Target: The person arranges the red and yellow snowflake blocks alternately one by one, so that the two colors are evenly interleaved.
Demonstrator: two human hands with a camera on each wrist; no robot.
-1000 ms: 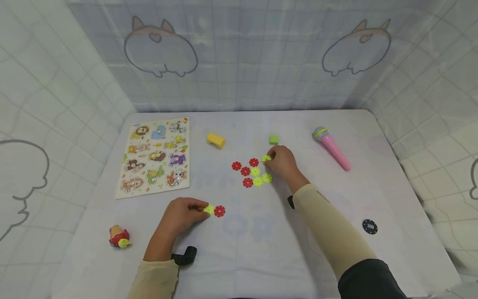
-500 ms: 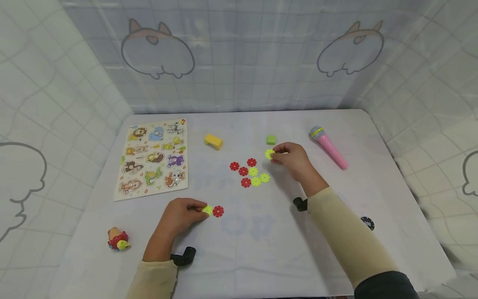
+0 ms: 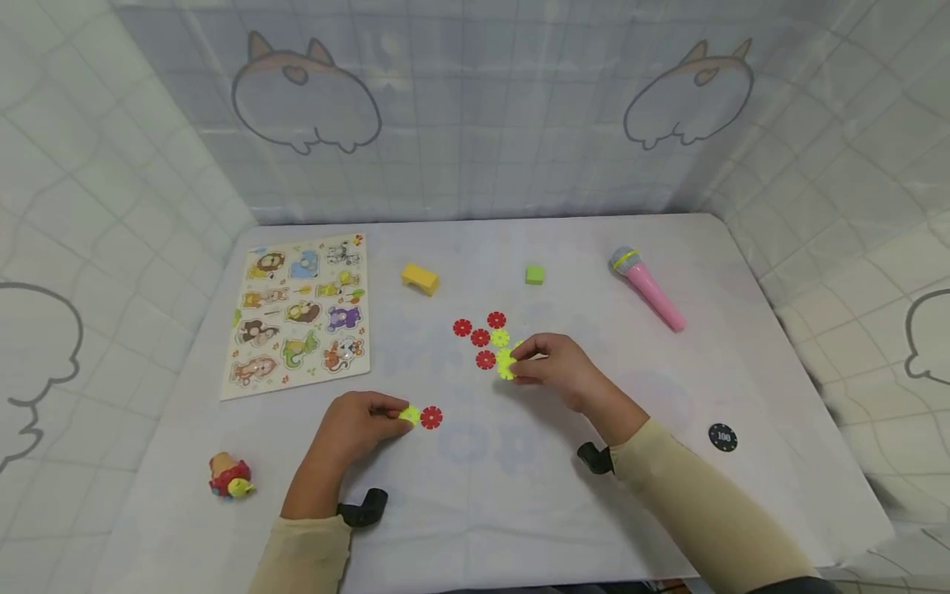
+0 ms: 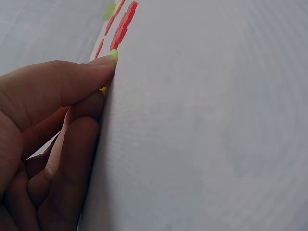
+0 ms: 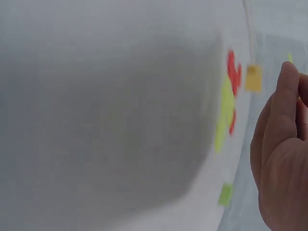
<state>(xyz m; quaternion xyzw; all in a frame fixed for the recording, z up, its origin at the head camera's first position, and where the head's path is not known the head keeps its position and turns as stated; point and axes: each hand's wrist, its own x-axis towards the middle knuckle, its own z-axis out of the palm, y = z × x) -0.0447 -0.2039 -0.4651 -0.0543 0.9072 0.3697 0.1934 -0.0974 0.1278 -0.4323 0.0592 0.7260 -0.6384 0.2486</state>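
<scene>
In the head view my left hand (image 3: 355, 429) pinches a yellow-green notched plastic disc (image 3: 410, 415) low over the table. A red notched disc (image 3: 431, 417) sits right against its right edge. The left wrist view shows only slivers of the pinched disc between thumb and finger, with red pieces beyond. My right hand (image 3: 560, 371) pinches another yellow-green disc (image 3: 506, 369) by its edge, above the table. Seen from the head, that disc overlaps the loose group of red discs (image 3: 480, 337) and yellow-green discs (image 3: 500, 338); my fingers partly hide the group.
An animal puzzle board (image 3: 297, 313) lies at the left, a small red-and-yellow toy (image 3: 231, 476) nearer me. Behind the discs are a yellow block (image 3: 420, 279) and a green cube (image 3: 534, 275). A pink microphone (image 3: 649, 290) and a black chip (image 3: 723, 437) lie rightward.
My right hand first lifted its yellow-green disc away from the group near the green cube, then brought it back toward me and left, over the group's near side. My left hand has stayed put.
</scene>
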